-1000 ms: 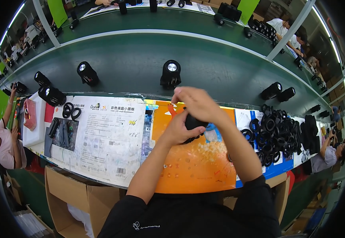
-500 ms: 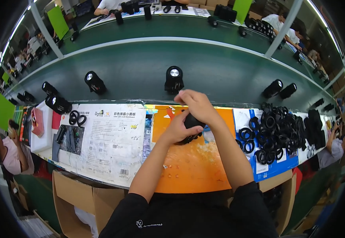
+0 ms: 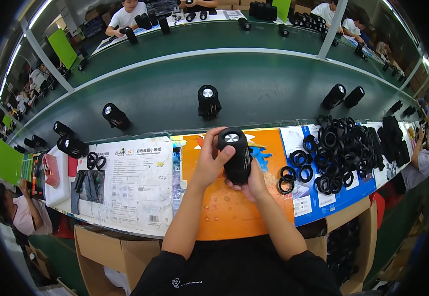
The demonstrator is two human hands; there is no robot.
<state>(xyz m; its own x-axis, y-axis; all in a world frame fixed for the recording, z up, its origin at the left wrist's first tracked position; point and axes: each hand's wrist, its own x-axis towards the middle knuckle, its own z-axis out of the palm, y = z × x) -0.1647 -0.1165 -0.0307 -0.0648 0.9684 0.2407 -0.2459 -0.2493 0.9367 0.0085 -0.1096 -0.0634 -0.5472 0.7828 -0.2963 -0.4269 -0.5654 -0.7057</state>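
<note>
A black cylindrical speaker (image 3: 237, 160) with a silver disc on its end is held between my two hands, over the orange part of the table. My left hand (image 3: 210, 160) grips its upper left side, thumb near the silver disc. At its lower right, my right hand (image 3: 255, 185) closes round the bottom end, with some fingers hidden behind it. A similar speaker (image 3: 208, 102) stands on the green conveyor straight beyond my hands. Black rings (image 3: 287, 180) lie nearest my right hand, at the edge of a large heap.
The heap of black rings (image 3: 340, 153) covers the blue sheet at right. Two rings (image 3: 96, 161) and a dark pouch (image 3: 90, 185) lie at left, by a white foam tray (image 3: 56, 180). More speakers (image 3: 116, 116) stand along the conveyor. Cardboard boxes (image 3: 98, 246) flank me; co-workers sit around.
My right hand has gone from over the speaker's top down to its lower end. The speaker now shows its silver disc, which the hands hid before. The view has shifted slightly.
</note>
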